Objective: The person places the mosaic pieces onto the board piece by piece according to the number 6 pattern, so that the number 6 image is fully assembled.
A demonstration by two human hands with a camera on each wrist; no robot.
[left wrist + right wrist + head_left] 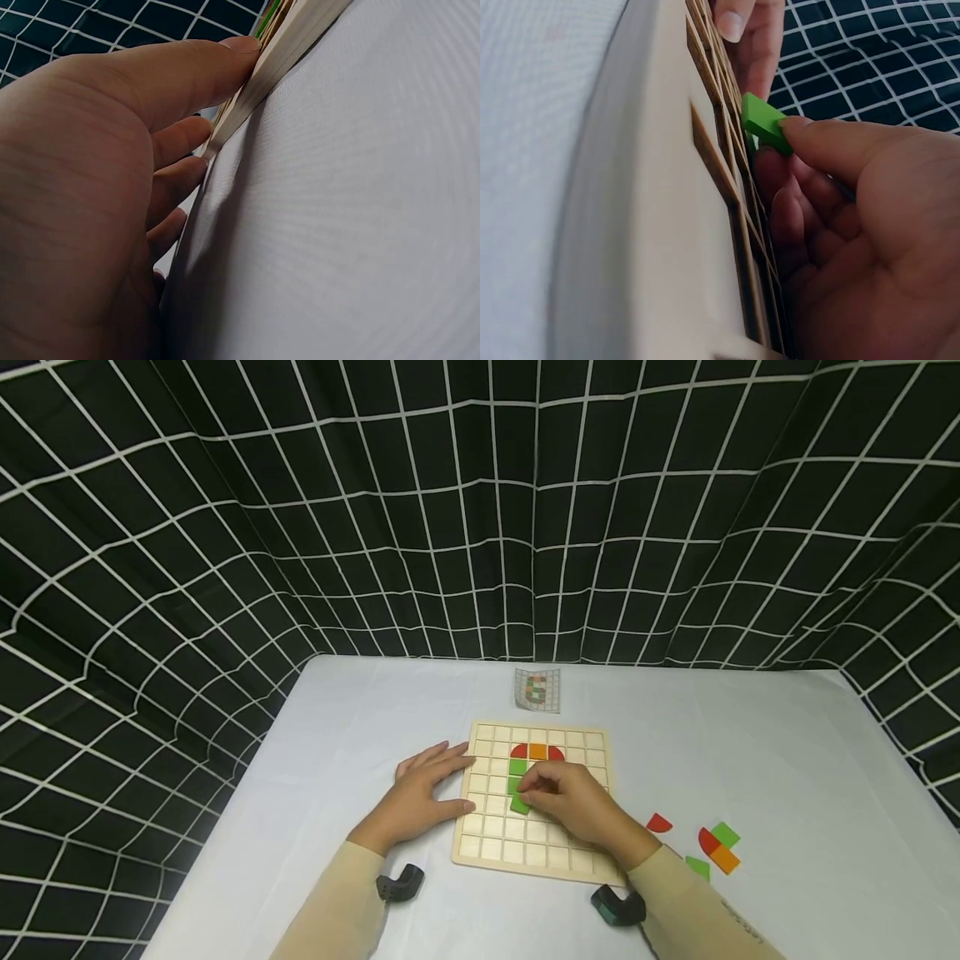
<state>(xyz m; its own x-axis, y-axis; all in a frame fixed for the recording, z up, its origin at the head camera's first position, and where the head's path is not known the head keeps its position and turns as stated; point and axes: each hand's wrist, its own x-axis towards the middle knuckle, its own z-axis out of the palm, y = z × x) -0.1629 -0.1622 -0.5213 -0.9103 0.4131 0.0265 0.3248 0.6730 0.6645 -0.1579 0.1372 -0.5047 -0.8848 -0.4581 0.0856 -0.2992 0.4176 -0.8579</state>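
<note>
My right hand [573, 797] pinches a green square tile [763, 121] between thumb and fingers, tilted just at the surface of a wooden grid board [502, 852]. Further up the same column lie other green tiles [518, 767]. Above them an orange square [537, 751] sits between two red quarter-round tiles [519, 751]. Part of the board is hidden under the right hand. My left hand [420, 793] rests at the board's left edge, fingers spread, its thumb and fingertips touching the rim. In the left wrist view the thumb [187, 71] lies against the board's side.
Behind the board lies a small pattern card [537, 691] with a coloured figure on a grid. Right of the board are loose tiles: a red quarter-round [659, 822], another red one [708, 841], an orange square [724, 859] and green pieces [725, 834]. A black gridded curtain [480, 527] surrounds the white table.
</note>
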